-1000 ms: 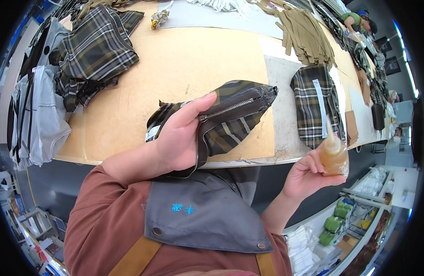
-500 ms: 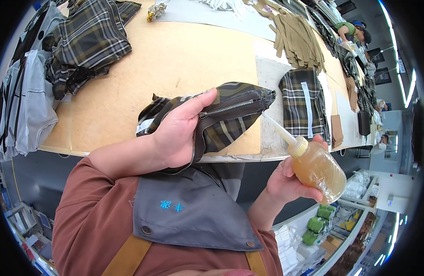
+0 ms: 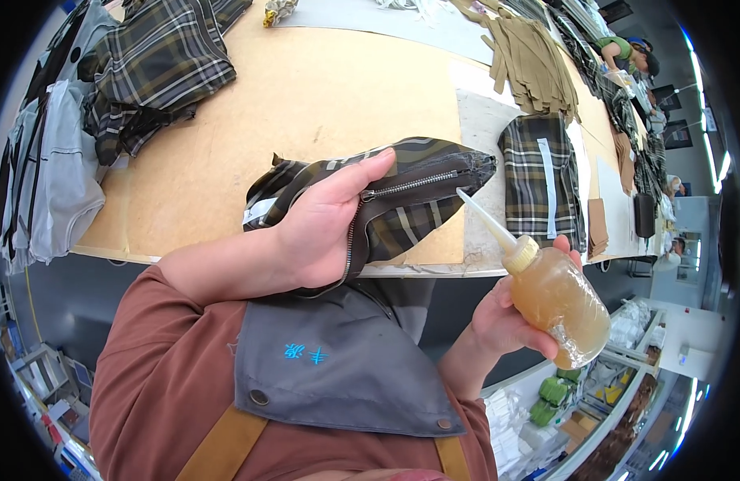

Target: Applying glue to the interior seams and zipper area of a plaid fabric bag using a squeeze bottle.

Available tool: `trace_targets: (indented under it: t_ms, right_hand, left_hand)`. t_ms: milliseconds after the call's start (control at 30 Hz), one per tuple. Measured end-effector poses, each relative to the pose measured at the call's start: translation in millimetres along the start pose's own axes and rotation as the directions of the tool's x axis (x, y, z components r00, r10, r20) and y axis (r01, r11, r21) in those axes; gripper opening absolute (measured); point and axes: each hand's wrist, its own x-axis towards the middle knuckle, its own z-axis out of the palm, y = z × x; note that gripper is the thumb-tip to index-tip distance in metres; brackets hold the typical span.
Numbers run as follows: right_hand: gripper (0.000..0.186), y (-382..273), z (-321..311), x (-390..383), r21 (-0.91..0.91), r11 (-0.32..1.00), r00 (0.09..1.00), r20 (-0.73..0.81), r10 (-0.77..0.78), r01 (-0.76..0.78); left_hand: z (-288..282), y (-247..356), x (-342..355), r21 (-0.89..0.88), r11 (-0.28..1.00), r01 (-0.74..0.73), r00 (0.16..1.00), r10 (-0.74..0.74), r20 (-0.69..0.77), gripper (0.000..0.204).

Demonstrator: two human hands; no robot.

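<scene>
My left hand (image 3: 326, 212) is closed on a dark plaid fabric piece (image 3: 422, 228), its thumb lying along the top. A metal zipper (image 3: 410, 185) on dark brown tape runs along this piece toward its pointed, frayed right end. In my right hand (image 3: 518, 317) is a squeeze bottle (image 3: 564, 305) of amber liquid, wrapped in clear film and tilted up to the left. Its long pale nozzle (image 3: 486, 218) points at the fabric near the zipper's end; whether the tip touches the cloth I cannot tell.
A folded plaid piece (image 3: 538, 180) with a pale strip lies right of my hands on the worktable (image 3: 306, 104). Plaid fabric (image 3: 157, 64) and grey cloth (image 3: 61, 176) are piled at the left. Olive strips (image 3: 534, 64) lie at the back right. Another person (image 3: 622, 52) works farther off.
The bottle's body tilts slightly lower, its nozzle still close to the fabric's edge. My view has shifted a little, moving the table's things slightly rightward. Both hands keep their holds.
</scene>
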Motion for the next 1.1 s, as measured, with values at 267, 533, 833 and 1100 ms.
trace_targets:
  t_ms: [267, 533, 833, 1100]
  right_hand:
    - [0.104, 8.5, 0.0, -10.8, 0.1, 0.994, 0.998, 0.05, 0.027, -0.032]
    - [0.102, 8.1, 3.6, -20.4, 0.145, 0.989, 0.992, 0.126, -0.013, -0.006]
    - [0.104, -6.0, -7.5, -16.7, -0.004, 0.975, 0.913, 0.353, -0.205, 0.22]
    - [0.097, 13.3, -8.7, -9.2, -0.052, 0.985, 0.986, -0.009, -0.165, 0.164]
  left_hand:
    - [-8.5, -2.7, 3.2, -0.014, 1.0, -0.021, 0.999, 0.02, -0.048, 0.044]
    - [-7.9, -1.7, 1.9, -0.051, 0.999, -0.01, 0.999, 0.007, -0.047, 0.037]
    - [-8.8, -1.2, 2.2, -0.037, 0.999, 0.008, 0.998, -0.011, -0.069, 0.038]
    - [-5.1, 0.2, 3.2, 0.006, 1.0, 0.016, 1.0, -0.016, -0.002, 0.042]
